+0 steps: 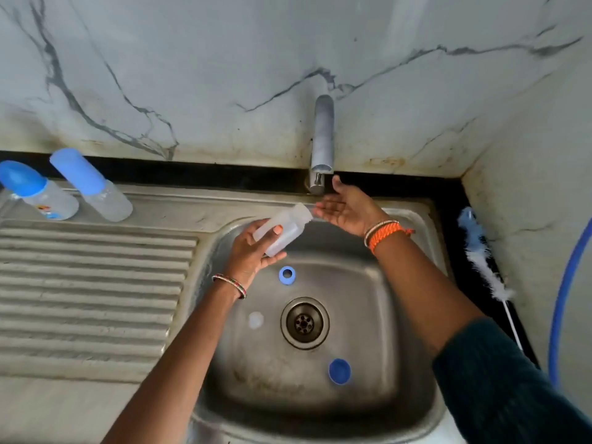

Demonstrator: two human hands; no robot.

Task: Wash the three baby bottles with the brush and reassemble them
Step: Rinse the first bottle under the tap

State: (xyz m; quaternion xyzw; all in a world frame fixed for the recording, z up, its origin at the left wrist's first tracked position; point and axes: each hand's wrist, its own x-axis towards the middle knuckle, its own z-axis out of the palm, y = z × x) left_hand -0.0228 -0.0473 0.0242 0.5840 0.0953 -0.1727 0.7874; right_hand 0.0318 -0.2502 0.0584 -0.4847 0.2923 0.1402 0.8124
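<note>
Sink (413,283) holds 3 loose parts; left hand (248,251) grips bottle (283,227), right hand (347,206) spread

Steel sink (413,315) with ribbed drainboard (89,293), wall tap (323,139), marble backsplash (192,75), blue hose (567,293) at right

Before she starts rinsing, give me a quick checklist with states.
1. Bottle gripped by left hand: ok.
2. Bottle mouth under tap: ok, close below it.
3. Water running: cannot tell.
4. Right hand free for the tap: ok, open beside it.
5. Brush within reach: ok, on the ledge right of sink.
6. Ring, cap clear of drain: ok.
</note>
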